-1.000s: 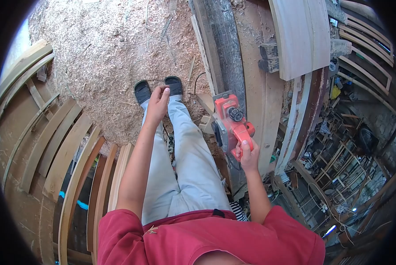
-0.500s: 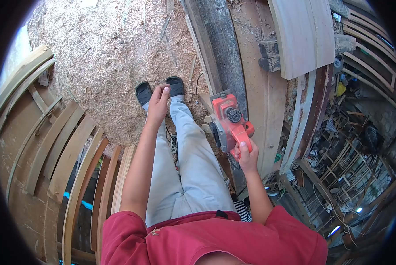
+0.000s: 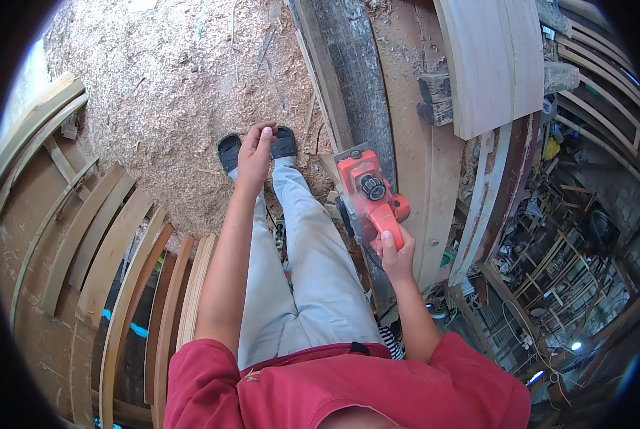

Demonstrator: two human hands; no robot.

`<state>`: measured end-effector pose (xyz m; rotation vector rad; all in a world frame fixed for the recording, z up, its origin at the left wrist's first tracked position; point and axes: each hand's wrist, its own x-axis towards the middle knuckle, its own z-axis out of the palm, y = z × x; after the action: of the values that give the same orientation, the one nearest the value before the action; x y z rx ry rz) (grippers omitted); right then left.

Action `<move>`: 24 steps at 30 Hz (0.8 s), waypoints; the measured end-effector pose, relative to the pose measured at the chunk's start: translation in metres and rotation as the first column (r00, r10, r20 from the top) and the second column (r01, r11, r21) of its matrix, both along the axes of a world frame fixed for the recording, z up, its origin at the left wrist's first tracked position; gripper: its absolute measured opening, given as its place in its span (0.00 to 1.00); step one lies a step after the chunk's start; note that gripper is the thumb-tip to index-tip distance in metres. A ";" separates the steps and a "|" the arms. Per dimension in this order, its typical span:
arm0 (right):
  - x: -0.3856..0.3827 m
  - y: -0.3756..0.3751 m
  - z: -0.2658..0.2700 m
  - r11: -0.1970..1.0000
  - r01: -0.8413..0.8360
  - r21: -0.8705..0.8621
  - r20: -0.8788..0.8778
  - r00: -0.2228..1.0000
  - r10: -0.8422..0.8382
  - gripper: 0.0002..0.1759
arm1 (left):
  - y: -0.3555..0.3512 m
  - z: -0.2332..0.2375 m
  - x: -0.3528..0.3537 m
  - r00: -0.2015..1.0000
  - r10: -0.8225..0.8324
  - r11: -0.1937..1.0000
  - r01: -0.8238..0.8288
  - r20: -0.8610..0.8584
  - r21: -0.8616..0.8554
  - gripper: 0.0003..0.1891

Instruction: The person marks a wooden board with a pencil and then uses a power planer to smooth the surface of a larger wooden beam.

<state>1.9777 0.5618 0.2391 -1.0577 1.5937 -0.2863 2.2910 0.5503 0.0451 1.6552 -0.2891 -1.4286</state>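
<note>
My right hand (image 3: 393, 252) is wrapped round the rear handle of a red electric hand planer (image 3: 368, 184). A black ridged knob tops its front end. The planer lies along a worn, dark-stained beam (image 3: 368, 93), partly over its near edge; whether its sole touches the wood cannot be seen. Out in front of my legs, my left hand (image 3: 255, 151) hangs in the air above the shavings. Its fingers are curled in with the thumb against them, and nothing shows in them. Of the two hands, only the right touches the planer.
Wood shavings (image 3: 170, 93) cover the floor around my sandals. Curved timber pieces (image 3: 104, 272) stand in a row at left. A wide pale board (image 3: 493, 68) rests on blocks at upper right. Scrap wood and clutter (image 3: 559, 264) lie at lower right.
The planer and my right hand have shifted slightly left. My left hand has turned a little and its fingers have moved slightly. The view has tilted a little.
</note>
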 end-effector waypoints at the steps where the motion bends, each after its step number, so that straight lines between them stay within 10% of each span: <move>1: 0.001 -0.002 0.000 1.000 0.003 0.002 -0.009 1.000 -0.003 0.19 | -0.003 0.001 0.000 1.000 0.000 1.000 0.001 -0.006 0.011 0.19; 24: 0.053 -0.060 -0.001 0.996 -0.067 -0.063 -0.092 0.994 0.061 0.17 | -0.028 -0.012 -0.004 0.983 0.179 0.977 -0.173 -0.039 0.122 0.18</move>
<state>2.0303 0.5017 0.2385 -1.1847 1.6365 -0.2517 2.2870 0.5226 0.0335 1.6918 -0.0281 -1.3725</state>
